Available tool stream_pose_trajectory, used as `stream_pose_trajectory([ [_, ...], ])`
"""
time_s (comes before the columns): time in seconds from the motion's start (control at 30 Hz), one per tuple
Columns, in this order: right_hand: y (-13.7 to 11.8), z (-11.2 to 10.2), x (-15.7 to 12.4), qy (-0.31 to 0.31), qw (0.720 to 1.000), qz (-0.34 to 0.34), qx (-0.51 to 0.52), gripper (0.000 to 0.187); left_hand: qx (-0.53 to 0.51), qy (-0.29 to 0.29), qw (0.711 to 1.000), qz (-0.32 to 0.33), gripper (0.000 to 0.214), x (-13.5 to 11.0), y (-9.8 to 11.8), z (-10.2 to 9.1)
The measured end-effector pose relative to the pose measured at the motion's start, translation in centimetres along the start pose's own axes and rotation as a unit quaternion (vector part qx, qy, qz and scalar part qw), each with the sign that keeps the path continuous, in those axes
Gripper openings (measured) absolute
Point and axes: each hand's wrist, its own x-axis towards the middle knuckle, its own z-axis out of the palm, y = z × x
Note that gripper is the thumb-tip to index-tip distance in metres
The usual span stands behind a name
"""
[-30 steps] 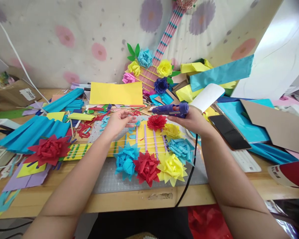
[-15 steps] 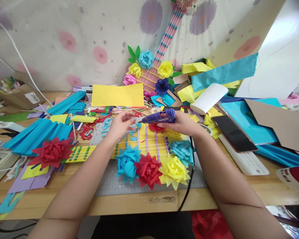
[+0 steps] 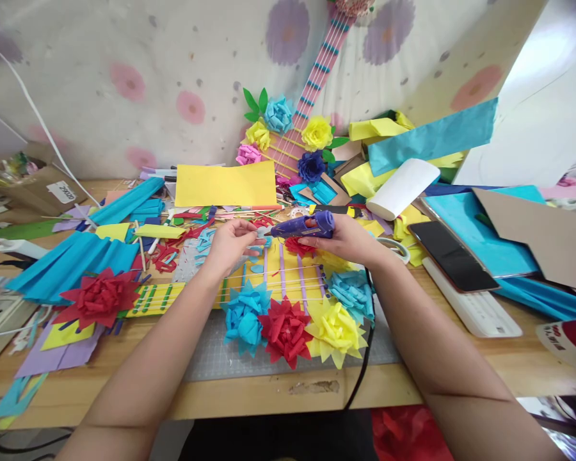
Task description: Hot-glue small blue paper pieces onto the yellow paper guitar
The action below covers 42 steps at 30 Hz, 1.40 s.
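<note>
My right hand [image 3: 351, 239] is wrapped round a purple glue gun [image 3: 301, 226], its nozzle pointing left. Just off that tip, my left hand [image 3: 231, 246] is closed in a pinch; a small pale bit shows at the fingertips, too small to name. Beneath both hands lies a yellow paper guitar [image 3: 264, 275] with purple strips and white strings. Along its near side sit a blue paper flower [image 3: 246, 318], a red paper flower [image 3: 288, 331] and a yellow paper flower [image 3: 336, 330]. Another red flower [image 3: 100, 297] is at the neck's left end.
A pink paper guitar [image 3: 312, 96] leans on the wall behind. Yellow card [image 3: 225, 184] and paper scraps spread over the back. On the right are a phone [image 3: 452, 256], a white box-like object [image 3: 470, 301] and a cup [image 3: 566, 342]. The gun's black cord [image 3: 365, 358] hangs over the front edge.
The glue gun in my right hand has shifted very slightly left, its nozzle staying by my left fingertips. Both grips look the same, and the view has moved a little.
</note>
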Motion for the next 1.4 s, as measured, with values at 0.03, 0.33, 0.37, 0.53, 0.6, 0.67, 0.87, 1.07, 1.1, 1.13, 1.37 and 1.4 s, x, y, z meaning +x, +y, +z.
stream_pose_trajectory([
  [0.03, -0.03, 0.0, 0.02, -0.002, 1.0, -0.003, -0.011, 0.044, 0.002, 0.002, 1.0, -0.003, 0.012, -0.05, 0.07, 0.07],
  [0.33, 0.11, 0.12, 0.18, -0.016, 0.999, -0.016, -0.032, 0.041, 0.01, -0.011, 1.0, -0.001, 0.02, -0.27, 0.29, 0.15],
  [0.37, 0.12, 0.14, 0.18, -0.017, 0.999, -0.016, -0.034, 0.041, 0.01, -0.011, 1.0, -0.001, 0.02, -0.27, 0.28, 0.12],
  [0.53, 0.11, 0.17, 0.16, -0.014, 0.999, -0.014, -0.035, 0.041, 0.015, -0.007, 1.0, -0.004, 0.016, -0.25, 0.29, 0.1],
  [0.6, 0.07, 0.16, 0.15, -0.013, 0.999, -0.009, -0.035, 0.041, 0.019, -0.008, 1.0, -0.004, 0.016, -0.28, 0.32, 0.11],
  [0.67, 0.04, 0.15, 0.13, -0.013, 0.999, -0.002, -0.033, 0.042, 0.025, -0.01, 1.0, -0.002, 0.017, -0.35, 0.38, 0.11],
  [0.87, 0.17, 0.03, 0.16, -0.001, 0.999, -0.004, -0.037, 0.043, 0.028, -0.017, 0.999, 0.001, 0.016, -0.51, 0.55, 0.11],
  [1.07, 0.13, -0.16, 0.2, 0.004, 0.999, -0.005, -0.037, 0.042, 0.033, -0.014, 0.999, -0.016, 0.013, -0.49, 0.63, 0.19],
  [1.1, 0.12, -0.17, 0.21, 0.004, 0.999, -0.005, -0.035, 0.042, 0.034, -0.014, 0.999, -0.017, 0.013, -0.48, 0.62, 0.18],
  [1.13, 0.1, -0.18, 0.21, 0.005, 0.999, -0.006, -0.034, 0.042, 0.033, -0.015, 0.999, -0.018, 0.013, -0.48, 0.61, 0.16],
  [1.37, 0.17, -0.25, 0.15, 0.0, 0.999, 0.002, -0.036, 0.044, 0.031, -0.011, 0.999, -0.018, 0.014, -0.39, 0.46, 0.11],
  [1.4, 0.19, -0.28, 0.14, 0.001, 0.999, 0.004, -0.037, 0.044, 0.031, -0.01, 0.999, -0.017, 0.013, -0.35, 0.4, 0.11],
])
